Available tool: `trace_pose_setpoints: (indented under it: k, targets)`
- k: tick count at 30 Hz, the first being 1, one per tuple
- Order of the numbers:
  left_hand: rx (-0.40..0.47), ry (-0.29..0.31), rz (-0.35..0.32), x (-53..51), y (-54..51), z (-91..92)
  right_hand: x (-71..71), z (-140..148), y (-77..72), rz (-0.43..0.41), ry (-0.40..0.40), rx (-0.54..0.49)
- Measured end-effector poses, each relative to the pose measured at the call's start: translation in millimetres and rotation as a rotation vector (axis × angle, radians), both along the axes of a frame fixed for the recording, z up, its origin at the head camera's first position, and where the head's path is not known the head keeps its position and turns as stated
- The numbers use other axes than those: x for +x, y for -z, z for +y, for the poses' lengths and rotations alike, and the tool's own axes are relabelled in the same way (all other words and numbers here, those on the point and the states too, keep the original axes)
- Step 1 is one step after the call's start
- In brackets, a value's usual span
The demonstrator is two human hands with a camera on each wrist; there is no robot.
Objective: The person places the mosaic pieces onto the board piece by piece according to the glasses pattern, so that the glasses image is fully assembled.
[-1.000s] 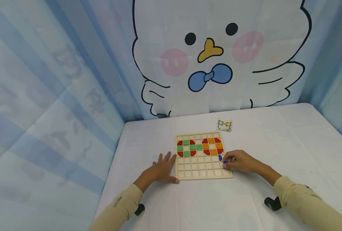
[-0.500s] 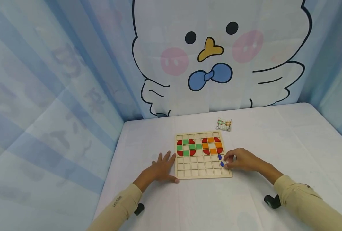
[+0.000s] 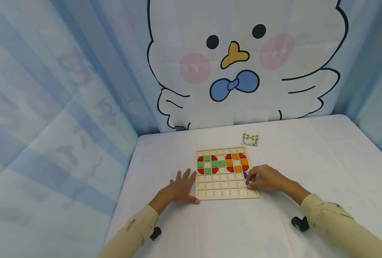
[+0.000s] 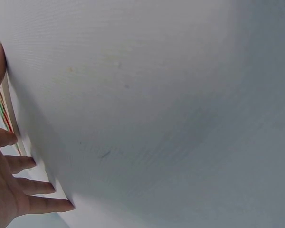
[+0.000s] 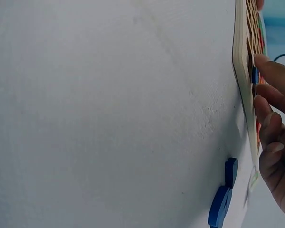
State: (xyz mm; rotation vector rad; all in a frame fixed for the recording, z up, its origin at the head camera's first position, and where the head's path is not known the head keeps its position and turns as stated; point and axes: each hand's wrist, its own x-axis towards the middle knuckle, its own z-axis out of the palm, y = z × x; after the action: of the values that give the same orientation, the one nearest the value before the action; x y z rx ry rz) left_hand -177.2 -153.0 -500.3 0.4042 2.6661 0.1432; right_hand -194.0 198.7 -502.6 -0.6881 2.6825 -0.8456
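Note:
A wooden grid board (image 3: 223, 185) lies flat on the table, with red rounded tiles (image 3: 200, 171), green square tiles (image 3: 221, 163) and orange square tiles (image 3: 235, 156) in its upper cells. Along the board's left edge my left hand (image 3: 179, 190) rests with fingers spread, thumb at the near corner. At the right column, my right hand (image 3: 267, 178) pinches a small blue rounded tile (image 5: 254, 75) between thumb and finger, over a cell. Just above it, another blue tile (image 3: 245, 175) sits in the same column, partly covered by the fingers.
Behind the board lies a small pattern card (image 3: 250, 138) with a grid picture. Loose blue pieces (image 5: 220, 206) lie on the white tablecloth (image 3: 229, 229) beside the board in the right wrist view. Printed curtains (image 3: 236, 104) stand behind the table.
My right hand has shifted slightly left over the board, taking the pinched blue tile with it within the right column. My left hand stays put at the board's edge.

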Motion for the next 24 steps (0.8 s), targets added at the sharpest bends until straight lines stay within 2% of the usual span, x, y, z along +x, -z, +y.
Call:
trace_pose_setpoints:
  k: [5, 19, 24]
  targets:
    - [-0.006, -0.002, -0.001, 0.0, -0.1, -0.4, 0.9, -6.5, -1.5, 0.001, 0.019, 0.02]
    - [-0.007, 0.004, 0.007, 0.4, -1.2, -0.4, -3.5, -8.0, -4.7, -0.008, -0.036, 0.045]
    - [-0.008, 0.002, 0.005, 0.8, -2.2, 0.0, -2.6, -9.2, -2.9, -0.006, -0.027, 0.047]
